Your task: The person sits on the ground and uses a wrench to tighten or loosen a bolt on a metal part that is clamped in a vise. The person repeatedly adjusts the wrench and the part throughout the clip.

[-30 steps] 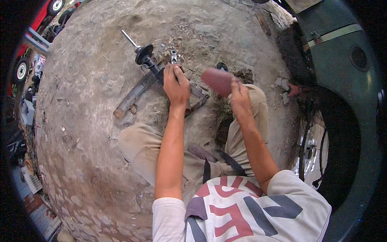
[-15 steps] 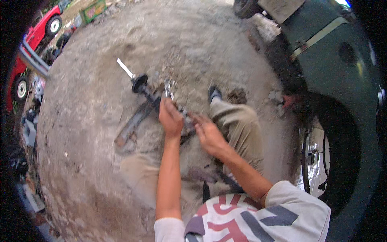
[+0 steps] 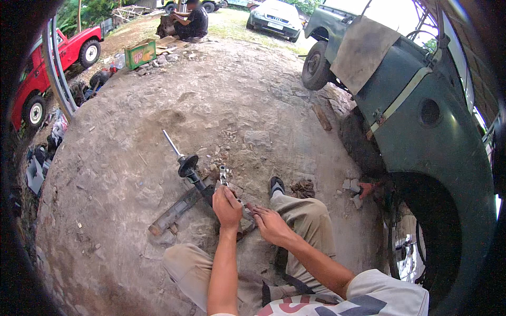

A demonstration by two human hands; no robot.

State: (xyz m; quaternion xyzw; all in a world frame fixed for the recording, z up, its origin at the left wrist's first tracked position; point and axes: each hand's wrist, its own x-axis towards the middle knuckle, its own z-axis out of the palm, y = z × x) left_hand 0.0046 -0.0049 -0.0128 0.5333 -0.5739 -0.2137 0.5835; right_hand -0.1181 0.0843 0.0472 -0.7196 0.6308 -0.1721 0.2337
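My left hand [image 3: 227, 207] is closed around a shiny metal tool with a rounded head [image 3: 223, 175], which juts out beyond my fingers. Beneath and beside that hand lies a black shock absorber [image 3: 199, 181]. Its silver rod [image 3: 172, 143] points to the far left, and a dark round collar [image 3: 187, 166] sits at the rod's base. My hands cover the near end. Close by on the right, my right hand [image 3: 271, 224] has its fingers bent together at that covered end; what they grip is hidden. A worn bar-like block [image 3: 176, 210] lies under the shock absorber.
My bent legs [image 3: 311, 224] flank the work. A dark green vehicle body [image 3: 411, 152] stands at right, with stones [image 3: 353, 187] beside it. Far left are a red vehicle [image 3: 68, 52] and a green crate [image 3: 140, 53]. A person [image 3: 191, 22] sits in the distance near a silver car [image 3: 275, 21].
My view has tilted up, so the hands and shock absorber sit lower in the picture and the distant person and cars show. Both hands keep nearly the same place at the shock absorber.
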